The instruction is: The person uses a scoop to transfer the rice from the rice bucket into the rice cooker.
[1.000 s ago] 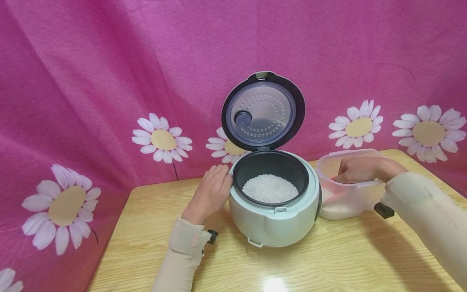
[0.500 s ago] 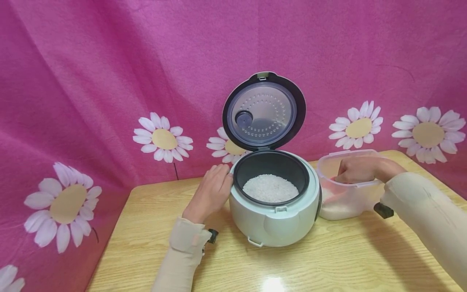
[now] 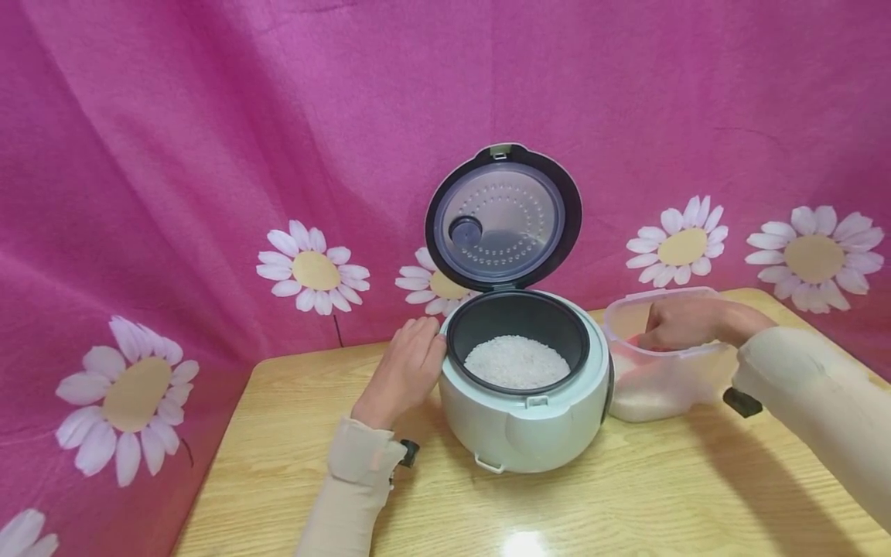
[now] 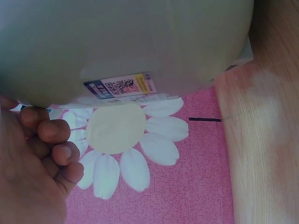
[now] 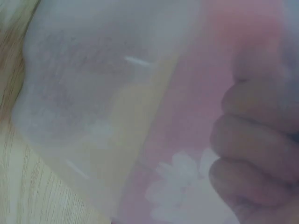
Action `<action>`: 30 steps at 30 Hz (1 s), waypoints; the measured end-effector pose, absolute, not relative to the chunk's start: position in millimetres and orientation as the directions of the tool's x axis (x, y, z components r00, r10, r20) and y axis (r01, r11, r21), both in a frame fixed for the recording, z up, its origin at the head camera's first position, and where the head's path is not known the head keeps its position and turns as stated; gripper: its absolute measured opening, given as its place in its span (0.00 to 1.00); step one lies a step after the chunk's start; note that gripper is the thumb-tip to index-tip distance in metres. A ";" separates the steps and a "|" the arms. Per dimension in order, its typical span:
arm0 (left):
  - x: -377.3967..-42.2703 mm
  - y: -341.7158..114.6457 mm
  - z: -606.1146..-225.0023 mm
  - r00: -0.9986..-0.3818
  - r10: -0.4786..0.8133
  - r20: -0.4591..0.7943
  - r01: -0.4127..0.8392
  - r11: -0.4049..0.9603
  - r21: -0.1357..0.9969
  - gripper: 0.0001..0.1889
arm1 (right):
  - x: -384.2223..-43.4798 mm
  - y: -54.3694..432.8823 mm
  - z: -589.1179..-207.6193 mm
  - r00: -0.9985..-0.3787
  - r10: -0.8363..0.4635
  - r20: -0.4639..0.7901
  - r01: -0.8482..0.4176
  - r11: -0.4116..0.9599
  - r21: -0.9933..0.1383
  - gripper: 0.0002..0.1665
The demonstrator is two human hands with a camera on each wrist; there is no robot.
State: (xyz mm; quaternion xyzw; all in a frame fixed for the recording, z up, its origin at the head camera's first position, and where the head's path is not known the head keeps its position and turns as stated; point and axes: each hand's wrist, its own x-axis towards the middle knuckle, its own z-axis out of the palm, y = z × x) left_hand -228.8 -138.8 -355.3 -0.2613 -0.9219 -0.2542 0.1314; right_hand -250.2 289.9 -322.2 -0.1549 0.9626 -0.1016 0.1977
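A pale green rice cooker [image 3: 529, 433] stands on the table, its round lid [image 3: 504, 216] raised. White rice [image 3: 517, 361] lies in its dark inner pot [image 3: 518, 309]. My left hand [image 3: 407, 367] holds the cooker's left rim; in the left wrist view its fingers [image 4: 65, 154] are curled at the cooker's side. My right hand [image 3: 682, 323] reaches down inside a clear plastic container [image 3: 675, 387] right of the cooker. Its curled fingers [image 5: 257, 140], seen blurred through the wall, grip a reddish object [image 3: 635, 367] whose shape is mostly hidden. Rice shows at the container's bottom.
The wooden table [image 3: 278, 472] has a pink cloth [image 3: 348, 93] with big white daisies hanging behind it and along the left. The cooker stands between my two arms, with the container close beside it. The raised lid stands before the cloth.
The head view has shifted slightly, so everything sits a little lower in it. Both hands keep their places at the cooker and in the container.
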 end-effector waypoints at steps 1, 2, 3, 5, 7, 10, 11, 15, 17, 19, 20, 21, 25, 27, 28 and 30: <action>-228.8 -138.6 -355.3 -0.829 0.415 0.375 0.549 0.734 0.401 0.09 | -249.6 290.5 -322.0 -0.877 -0.337 -0.342 -0.258 0.932 -0.257 0.25; -228.8 -138.4 -355.3 -0.829 0.416 0.374 0.549 0.732 0.403 0.09 | -249.0 290.9 -321.5 -0.881 -0.333 -0.336 -0.254 0.932 -0.258 0.24; -228.6 -138.1 -355.1 -0.830 0.416 0.372 0.548 0.732 0.405 0.09 | -247.9 291.2 -320.8 -0.886 -0.324 -0.333 -0.247 0.935 -0.255 0.24; -228.1 -137.8 -354.7 -0.832 0.417 0.366 0.546 0.731 0.409 0.09 | -245.2 290.8 -318.7 -0.890 -0.318 -0.326 -0.244 0.937 -0.249 0.24; -227.8 -137.6 -354.2 -0.832 0.418 0.365 0.547 0.731 0.409 0.09 | -242.3 289.4 -315.2 -0.895 -0.316 -0.316 -0.247 0.939 -0.238 0.24; -227.9 -137.8 -354.1 -0.829 0.419 0.371 0.550 0.734 0.400 0.09 | -238.0 287.4 -308.5 -0.897 -0.318 -0.308 -0.240 0.934 -0.265 0.25; -228.0 -138.0 -354.1 -0.829 0.418 0.372 0.549 0.734 0.399 0.09 | -236.7 287.2 -306.2 -0.897 -0.318 -0.306 -0.236 0.932 -0.276 0.26; -227.6 -138.2 -354.1 -0.831 0.416 0.368 0.545 0.738 0.398 0.09 | -232.0 289.4 -299.2 -0.904 -0.302 -0.303 -0.205 0.928 -0.312 0.26; -227.4 -138.7 -354.0 -0.834 0.415 0.363 0.541 0.742 0.396 0.09 | -230.1 290.6 -297.9 -0.909 -0.295 -0.293 -0.199 0.927 -0.317 0.26; -227.1 -138.9 -354.0 -0.837 0.413 0.358 0.537 0.743 0.399 0.09 | -228.1 291.6 -297.2 -0.917 -0.286 -0.278 -0.192 0.928 -0.320 0.25; -227.0 -139.1 -354.1 -0.839 0.412 0.356 0.535 0.743 0.402 0.09 | -227.0 291.8 -296.9 -0.921 -0.279 -0.273 -0.186 0.928 -0.323 0.25; -226.9 -139.1 -354.1 -0.840 0.410 0.354 0.533 0.743 0.405 0.09 | -226.0 292.0 -296.6 -0.924 -0.271 -0.268 -0.177 0.928 -0.327 0.25; -226.8 -139.0 -354.2 -0.844 0.403 0.353 0.528 0.738 0.419 0.09 | -222.3 292.3 -294.4 -0.938 -0.247 -0.244 -0.157 0.928 -0.338 0.25; -226.9 -138.8 -354.3 -0.844 0.402 0.355 0.528 0.736 0.423 0.09 | -220.8 292.9 -293.0 -0.941 -0.231 -0.246 -0.141 0.931 -0.336 0.25; -226.9 -138.6 -354.3 -0.844 0.402 0.356 0.529 0.736 0.423 0.09 | -220.1 293.5 -292.3 -0.943 -0.225 -0.246 -0.135 0.933 -0.335 0.25; -226.9 -138.1 -354.3 -0.845 0.402 0.353 0.527 0.734 0.427 0.09 | -219.2 294.8 -291.4 -0.945 -0.220 -0.242 -0.133 0.934 -0.331 0.25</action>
